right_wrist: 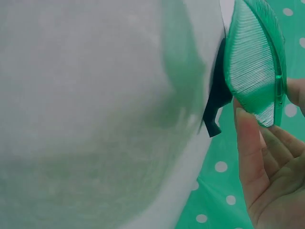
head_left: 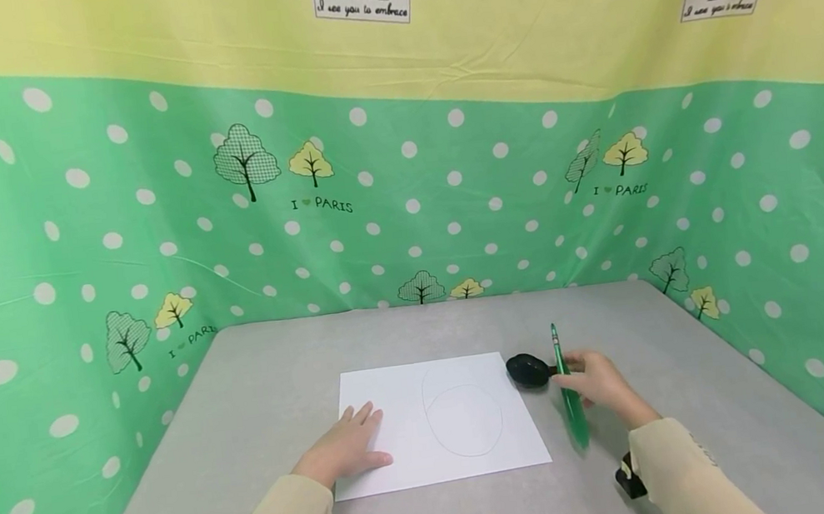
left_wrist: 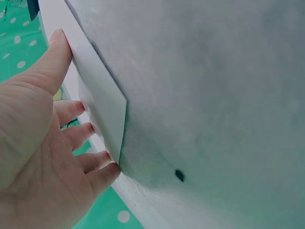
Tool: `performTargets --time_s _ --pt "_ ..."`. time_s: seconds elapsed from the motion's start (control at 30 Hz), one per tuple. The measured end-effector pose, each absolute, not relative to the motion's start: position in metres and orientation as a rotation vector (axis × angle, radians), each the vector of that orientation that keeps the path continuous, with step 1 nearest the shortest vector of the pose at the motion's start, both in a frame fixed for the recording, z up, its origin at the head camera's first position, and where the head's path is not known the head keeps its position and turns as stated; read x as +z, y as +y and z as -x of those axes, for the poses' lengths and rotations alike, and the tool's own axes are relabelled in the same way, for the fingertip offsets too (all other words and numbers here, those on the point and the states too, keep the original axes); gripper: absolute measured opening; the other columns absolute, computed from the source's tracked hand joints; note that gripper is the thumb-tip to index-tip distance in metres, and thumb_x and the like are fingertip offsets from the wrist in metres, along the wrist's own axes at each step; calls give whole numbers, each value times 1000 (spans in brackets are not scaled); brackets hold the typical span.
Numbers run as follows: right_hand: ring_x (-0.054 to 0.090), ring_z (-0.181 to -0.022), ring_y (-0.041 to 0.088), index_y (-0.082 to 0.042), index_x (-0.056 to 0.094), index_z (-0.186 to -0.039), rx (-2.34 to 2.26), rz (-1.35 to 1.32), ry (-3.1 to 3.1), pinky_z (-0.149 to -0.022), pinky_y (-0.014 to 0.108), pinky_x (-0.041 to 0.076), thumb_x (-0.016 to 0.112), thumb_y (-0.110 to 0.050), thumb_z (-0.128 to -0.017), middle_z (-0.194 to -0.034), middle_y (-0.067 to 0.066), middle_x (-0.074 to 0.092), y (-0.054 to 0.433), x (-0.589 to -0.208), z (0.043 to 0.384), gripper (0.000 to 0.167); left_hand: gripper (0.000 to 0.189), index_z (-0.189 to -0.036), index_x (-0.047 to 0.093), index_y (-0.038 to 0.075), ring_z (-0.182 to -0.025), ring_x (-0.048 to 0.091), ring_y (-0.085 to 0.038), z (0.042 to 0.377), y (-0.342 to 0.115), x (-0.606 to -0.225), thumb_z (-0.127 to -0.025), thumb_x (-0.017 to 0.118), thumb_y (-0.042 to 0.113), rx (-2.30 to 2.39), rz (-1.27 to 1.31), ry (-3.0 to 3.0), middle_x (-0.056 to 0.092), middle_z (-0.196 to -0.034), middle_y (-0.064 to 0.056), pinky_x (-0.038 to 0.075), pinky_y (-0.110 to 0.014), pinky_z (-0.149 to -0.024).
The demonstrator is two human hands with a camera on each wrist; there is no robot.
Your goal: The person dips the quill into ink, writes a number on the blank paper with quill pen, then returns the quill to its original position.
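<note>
A white sheet of paper (head_left: 402,451) lies on the table, with a thin circle and a longer curve drawn on its right half. My left hand (head_left: 349,445) rests with spread fingers on the sheet's left edge; the left wrist view shows the thumb and fingertips on the paper (left_wrist: 102,90). Right of the sheet, my right hand (head_left: 596,377) pinches a translucent green, feather-shaped pen (head_left: 575,420) between thumb and fingers. Its narrow tip points away from me and its ribbed, broad end (right_wrist: 252,67) points toward me. Close by the fingertips lies a black oval object (head_left: 527,370) with a short stem.
The grey table (head_left: 279,350) reaches back to a green and yellow patterned cloth (head_left: 449,178), which hangs behind and on both sides. A black strap piece (head_left: 629,477) shows at the right sleeve.
</note>
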State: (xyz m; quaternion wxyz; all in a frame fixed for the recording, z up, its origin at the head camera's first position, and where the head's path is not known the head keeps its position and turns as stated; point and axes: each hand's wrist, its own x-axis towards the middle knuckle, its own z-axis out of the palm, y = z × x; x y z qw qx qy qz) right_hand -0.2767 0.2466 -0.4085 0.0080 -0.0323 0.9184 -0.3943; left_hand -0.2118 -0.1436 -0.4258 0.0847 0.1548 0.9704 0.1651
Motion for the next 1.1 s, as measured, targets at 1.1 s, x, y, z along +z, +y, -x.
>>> performTargets --time_s 1.1 --pt "45 -40 13 14 48 -124 -891 139 2920 -40 29 47 71 -12 -79 -70 5 58 248 -425 268 57 72 -133 42 -6 -129 22 -47 213 -144 -428 -81 68 37 494 -462 2893 32 -141 -24 22 -55 -104"
